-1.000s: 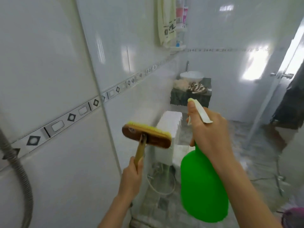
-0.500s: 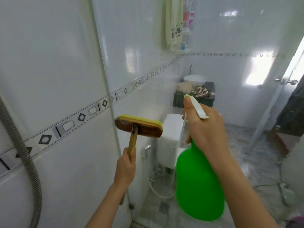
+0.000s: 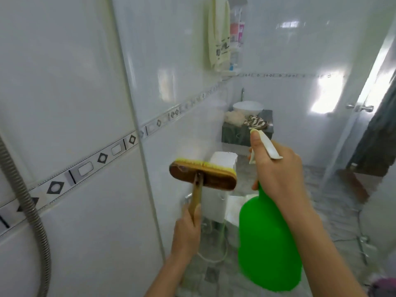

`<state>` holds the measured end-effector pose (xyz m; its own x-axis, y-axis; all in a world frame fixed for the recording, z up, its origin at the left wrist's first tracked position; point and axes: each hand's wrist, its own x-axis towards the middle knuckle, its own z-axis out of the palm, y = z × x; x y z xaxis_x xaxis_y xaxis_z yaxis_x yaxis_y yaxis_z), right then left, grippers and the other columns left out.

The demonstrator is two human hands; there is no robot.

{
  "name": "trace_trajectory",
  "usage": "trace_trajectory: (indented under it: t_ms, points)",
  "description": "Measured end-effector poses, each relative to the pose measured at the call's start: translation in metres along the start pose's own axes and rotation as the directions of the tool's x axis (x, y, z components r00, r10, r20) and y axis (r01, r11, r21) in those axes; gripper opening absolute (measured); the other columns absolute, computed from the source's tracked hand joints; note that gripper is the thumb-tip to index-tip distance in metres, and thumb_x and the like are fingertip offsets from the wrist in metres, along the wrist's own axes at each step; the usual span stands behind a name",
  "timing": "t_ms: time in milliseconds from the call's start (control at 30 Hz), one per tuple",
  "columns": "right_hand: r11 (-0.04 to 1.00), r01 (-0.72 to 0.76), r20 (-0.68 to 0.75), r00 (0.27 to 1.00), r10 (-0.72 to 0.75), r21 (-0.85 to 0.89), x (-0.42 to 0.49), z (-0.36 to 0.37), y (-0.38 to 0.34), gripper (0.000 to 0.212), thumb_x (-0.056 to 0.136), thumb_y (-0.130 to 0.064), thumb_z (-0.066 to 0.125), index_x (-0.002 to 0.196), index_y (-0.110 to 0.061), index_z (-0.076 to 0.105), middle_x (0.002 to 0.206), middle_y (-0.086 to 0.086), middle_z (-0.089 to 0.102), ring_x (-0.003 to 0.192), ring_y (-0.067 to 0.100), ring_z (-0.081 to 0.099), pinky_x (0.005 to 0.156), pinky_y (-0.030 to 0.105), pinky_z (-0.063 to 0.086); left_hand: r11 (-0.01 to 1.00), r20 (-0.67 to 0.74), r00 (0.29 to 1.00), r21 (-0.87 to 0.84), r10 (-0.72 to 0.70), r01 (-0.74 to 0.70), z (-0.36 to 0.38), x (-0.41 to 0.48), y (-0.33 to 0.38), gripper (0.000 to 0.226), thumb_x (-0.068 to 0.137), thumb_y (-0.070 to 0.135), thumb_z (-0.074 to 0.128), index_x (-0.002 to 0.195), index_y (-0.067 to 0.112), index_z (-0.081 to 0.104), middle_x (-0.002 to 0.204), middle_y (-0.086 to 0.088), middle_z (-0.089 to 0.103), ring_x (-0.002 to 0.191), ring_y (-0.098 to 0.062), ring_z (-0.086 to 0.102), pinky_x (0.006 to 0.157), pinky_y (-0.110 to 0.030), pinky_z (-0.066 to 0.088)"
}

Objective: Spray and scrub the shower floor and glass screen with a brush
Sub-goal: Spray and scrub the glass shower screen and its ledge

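Gripping the scrub brush (image 3: 203, 176) by its handle in the left hand (image 3: 187, 232), the person clasped the green spray bottle (image 3: 267, 243) in the right hand (image 3: 278, 179). Fresh mist (image 3: 205, 136) had hazed the glass screen (image 3: 171, 82); scrubbing looked next.

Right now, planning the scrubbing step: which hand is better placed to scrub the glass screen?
Left. The left hand grips the brush handle, head up near the glass screen; the right hand holds the green spray bottle.

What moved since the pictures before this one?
The brush drifted a little right and down, nearer the green spray bottle. Nothing was picked up or let go: the left hand still holds the brush handle, the right hand the bottle's neck.
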<state>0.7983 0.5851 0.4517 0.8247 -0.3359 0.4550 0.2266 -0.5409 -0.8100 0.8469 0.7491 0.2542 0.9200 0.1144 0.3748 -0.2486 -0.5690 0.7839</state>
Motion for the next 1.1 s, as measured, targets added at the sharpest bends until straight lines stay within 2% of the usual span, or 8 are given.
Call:
trace_trajectory:
  t_ms: [100, 267, 367, 567, 667, 733, 900, 1100]
  points:
    - [1.000, 0.015, -0.044, 0.999, -0.016, -0.020, 0.006, -0.016, 0.001, 0.062, 0.102, -0.051, 0.042, 0.078, 0.002, 0.062, 0.065, 0.014, 0.062, 0.046, 0.026, 0.062, 0.048, 0.033, 0.051, 0.998, 0.046, 0.998, 0.054, 0.034, -0.037, 0.006, -0.003, 0.015, 0.049, 0.086, 0.062, 0.027, 0.101, 0.022, 0.052, 0.065, 0.005, 0.057, 0.060, -0.016, 0.061, 0.057, -0.035, 0.052]
    - [1.000, 0.021, -0.112, 0.993, -0.020, 0.014, 0.010, -0.036, -0.001, 0.054, 0.103, -0.047, 0.043, 0.077, -0.005, 0.064, 0.064, 0.007, 0.062, 0.049, 0.027, 0.063, 0.043, 0.025, 0.046, 0.963, -0.127, 0.969, -0.143, 0.212, -0.230, -0.032, 0.082, 0.137, 0.039, 0.089, 0.057, 0.028, 0.087, 0.022, 0.045, 0.056, 0.007, 0.046, 0.043, -0.004, 0.048, 0.040, -0.013, 0.039]
    - [1.000, 0.001, -0.101, 0.995, 0.001, 0.022, 0.001, -0.040, 0.006, 0.055, 0.102, -0.049, 0.043, 0.078, -0.005, 0.064, 0.064, 0.009, 0.062, 0.051, 0.029, 0.064, 0.046, 0.030, 0.050, 0.956, -0.145, 0.967, -0.177, 0.210, -0.234, -0.005, 0.075, 0.136, 0.043, 0.088, 0.059, 0.028, 0.089, 0.020, 0.046, 0.059, 0.004, 0.049, 0.045, -0.006, 0.048, 0.043, -0.012, 0.040]
    - [0.997, -0.057, -0.074, 0.996, 0.054, -0.051, -0.013, -0.053, 0.026, 0.058, 0.101, -0.051, 0.043, 0.073, -0.004, 0.062, 0.063, 0.014, 0.063, 0.057, 0.036, 0.065, 0.055, 0.041, 0.056, 0.981, 0.230, 0.973, 0.192, -0.008, -0.037, 0.054, -0.051, 0.039, 0.046, 0.090, 0.061, 0.025, 0.104, 0.023, 0.047, 0.083, -0.005, 0.065, 0.082, -0.030, 0.065, 0.067, -0.042, 0.051]
    - [0.997, -0.066, -0.113, 0.992, 0.060, -0.050, -0.007, -0.062, 0.027, 0.056, 0.101, -0.051, 0.043, 0.073, -0.006, 0.061, 0.064, 0.012, 0.062, 0.046, 0.024, 0.063, 0.043, 0.029, 0.051, 0.993, 0.093, 0.989, 0.002, 0.116, -0.117, 0.040, -0.019, 0.078, 0.042, 0.090, 0.061, 0.026, 0.091, 0.024, 0.047, 0.067, 0.002, 0.058, 0.063, -0.020, 0.062, 0.058, -0.043, 0.051]
    - [0.998, -0.057, -0.145, 0.988, 0.053, -0.024, -0.004, -0.068, 0.026, 0.054, 0.101, -0.050, 0.044, 0.077, -0.006, 0.063, 0.069, 0.010, 0.063, 0.040, 0.015, 0.060, 0.036, 0.021, 0.045, 0.982, 0.001, 0.989, -0.118, 0.149, -0.148, 0.028, 0.018, 0.118, 0.039, 0.093, 0.059, 0.028, 0.090, 0.025, 0.046, 0.062, 0.003, 0.053, 0.051, -0.011, 0.054, 0.046, -0.028, 0.048]
    - [0.999, -0.040, -0.155, 0.987, 0.038, -0.012, -0.008, -0.077, 0.041, 0.057, 0.101, -0.050, 0.043, 0.083, 0.000, 0.065, 0.074, 0.013, 0.066, 0.043, 0.014, 0.062, 0.039, 0.030, 0.051, 0.964, -0.056, 0.986, -0.208, 0.158, -0.167, 0.044, 0.018, 0.106, 0.038, 0.091, 0.059, 0.029, 0.091, 0.026, 0.048, 0.066, -0.003, 0.059, 0.054, -0.019, 0.059, 0.047, -0.031, 0.052]
    - [0.996, -0.063, -0.063, 0.996, 0.059, -0.059, -0.032, -0.067, 0.091, 0.057, 0.098, -0.053, 0.043, 0.077, -0.005, 0.066, 0.054, 0.008, 0.059, 0.035, 0.011, 0.058, 0.041, 0.027, 0.048, 0.974, 0.202, 0.966, 0.191, -0.161, 0.122, 0.108, -0.090, -0.014, 0.106, 0.057, 0.092, -0.006, 0.121, 0.027, 0.047, 0.101, -0.007, 0.068, 0.097, -0.030, 0.064, 0.077, -0.034, 0.051]
